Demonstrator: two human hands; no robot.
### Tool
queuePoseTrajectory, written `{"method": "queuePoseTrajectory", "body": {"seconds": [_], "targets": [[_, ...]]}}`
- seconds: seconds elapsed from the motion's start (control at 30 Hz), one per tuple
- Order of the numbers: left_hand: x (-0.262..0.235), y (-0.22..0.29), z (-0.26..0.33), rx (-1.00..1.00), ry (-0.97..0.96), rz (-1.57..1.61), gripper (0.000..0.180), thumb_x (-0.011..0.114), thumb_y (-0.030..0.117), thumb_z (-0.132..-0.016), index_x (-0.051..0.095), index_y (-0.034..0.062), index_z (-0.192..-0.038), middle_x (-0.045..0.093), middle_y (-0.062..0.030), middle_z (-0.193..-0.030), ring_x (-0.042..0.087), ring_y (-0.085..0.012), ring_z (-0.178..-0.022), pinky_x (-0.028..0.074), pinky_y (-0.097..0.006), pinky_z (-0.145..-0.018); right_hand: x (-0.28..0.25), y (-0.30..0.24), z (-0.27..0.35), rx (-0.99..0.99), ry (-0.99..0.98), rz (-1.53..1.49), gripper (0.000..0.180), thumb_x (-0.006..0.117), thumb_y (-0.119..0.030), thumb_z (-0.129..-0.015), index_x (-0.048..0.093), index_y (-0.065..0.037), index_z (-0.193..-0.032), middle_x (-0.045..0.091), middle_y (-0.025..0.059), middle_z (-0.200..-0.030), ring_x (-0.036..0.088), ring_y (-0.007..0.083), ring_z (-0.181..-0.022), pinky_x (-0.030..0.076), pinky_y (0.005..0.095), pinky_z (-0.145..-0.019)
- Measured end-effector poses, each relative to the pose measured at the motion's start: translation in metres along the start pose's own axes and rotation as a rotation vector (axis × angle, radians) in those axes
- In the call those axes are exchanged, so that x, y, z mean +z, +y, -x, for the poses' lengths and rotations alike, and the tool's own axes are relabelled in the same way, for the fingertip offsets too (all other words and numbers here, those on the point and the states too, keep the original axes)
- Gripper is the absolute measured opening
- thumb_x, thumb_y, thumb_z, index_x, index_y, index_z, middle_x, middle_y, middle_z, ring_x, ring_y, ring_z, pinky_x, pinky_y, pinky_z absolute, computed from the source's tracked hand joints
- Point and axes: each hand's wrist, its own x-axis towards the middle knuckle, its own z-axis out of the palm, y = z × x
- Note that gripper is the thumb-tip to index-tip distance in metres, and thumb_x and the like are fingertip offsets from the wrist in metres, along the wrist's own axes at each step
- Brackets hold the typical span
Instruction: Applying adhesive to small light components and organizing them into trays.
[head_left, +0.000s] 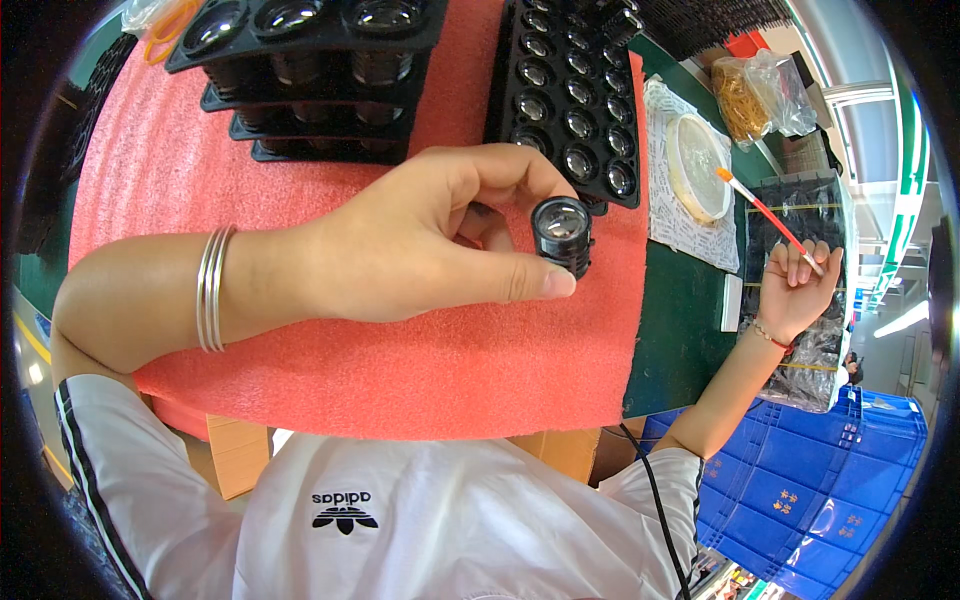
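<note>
1. Pinkish-red foam sheet (pixel 400 385), spread over a dark green surface (pixel 665 345).
2. Clear plastic bag of thin yellow bands (pixel 745 105), at the upper right.
3. Blue plastic crates (pixel 790 490) with ribbed walls, at the lower right.
4. Stack of black trays wrapped in clear plastic (pixel 800 385), just above the crates.
5. Thin black cable (pixel 657 495), hanging below the sheet's near edge.
6. Brown cardboard box (pixel 238 458), at the lower left.

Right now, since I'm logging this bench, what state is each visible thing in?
Left hand: pinching lens barrel
Lens barrel: held, glass end showing
Right hand: holding brush
Brush: slanted, bristles away from hand
Stacked trays: top one loaded with lenses
Long tray: holding lens pieces
Round dish: lying on printed sheet
Clear bag: containing yellow bands
</note>
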Motion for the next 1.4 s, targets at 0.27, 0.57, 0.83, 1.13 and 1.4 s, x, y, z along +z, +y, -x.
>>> {"method": "queuePoseTrajectory", "body": {"seconds": [0.27,0.57,0.83,1.13,1.4], "targets": [[0.003,0.001,0.003,-0.052,-0.06,-0.023,0.028,0.065,0.005,-0.075,0.049,0.0032,-0.097,0.052,0.0,-0.088,0.05,-0.0064,-0.084,0.042,-0.022,-0.073,0.007,0.003,0.004,-0.123,0.083,0.222,0.037,0.039,-0.03,-0.091,0.046,-0.005,-0.064,0.034,0.0023,-0.049,0.029,0.01,-0.043,0.023,0.0221,-0.046],[0.005,0.004,0.007,-0.022,-0.151,-0.32,0.026,0.069,0.009,-0.072,0.052,0.0028,-0.091,0.055,0.0006,-0.081,0.052,-0.0044,-0.071,0.042,-0.019,-0.059,0.025,0.01,0.02,-0.322,0.125,0.767,0.043,0.035,-0.032,-0.092,0.047,-0.003,-0.064,0.038,0.0046,-0.051,0.032,0.0106,-0.046,0.025,0.023,-0.046],[0.005,0.001,0.007,0.02,-0.145,-0.298,0.026,0.068,0.009,-0.073,0.052,0.0026,-0.091,0.056,0.0006,-0.081,0.052,-0.0048,-0.071,0.042,-0.019,-0.059,0.01,0.002,0.008,-0.24,0.108,0.349,0.039,0.038,-0.029,-0.092,0.045,-0.005,-0.061,0.035,0.0021,-0.05,0.029,0.0104,-0.044,0.024,0.0244,-0.047],[0.005,-0.003,0.004,-0.041,-0.104,-0.075,0.026,0.062,0.005,-0.078,0.049,0.0024,-0.101,0.053,-0.0003,-0.09,0.05,-0.0064,-0.085,0.043,-0.021,-0.073,-0.007,-0.002,0.005,-0.422,0.194,0.422,0.039,0.04,-0.029,-0.091,0.049,-0.003,-0.063,0.038,0.0053,-0.051,0.03,0.0106,-0.044,0.025,0.0243,-0.045],[0.003,-0.004,0.002,-0.01,-0.081,-0.051,0.027,0.061,0.004,-0.079,0.049,0.0024,-0.103,0.053,-0.0007,-0.092,0.05,-0.0074,-0.088,0.043,-0.023,-0.078,-0.005,0.002,0.004,-0.443,0.27,0.518,0.04,0.04,-0.032,-0.09,0.049,-0.003,-0.063,0.038,0.0048,-0.05,0.031,0.0113,-0.045,0.026,0.0245,-0.047]]}}
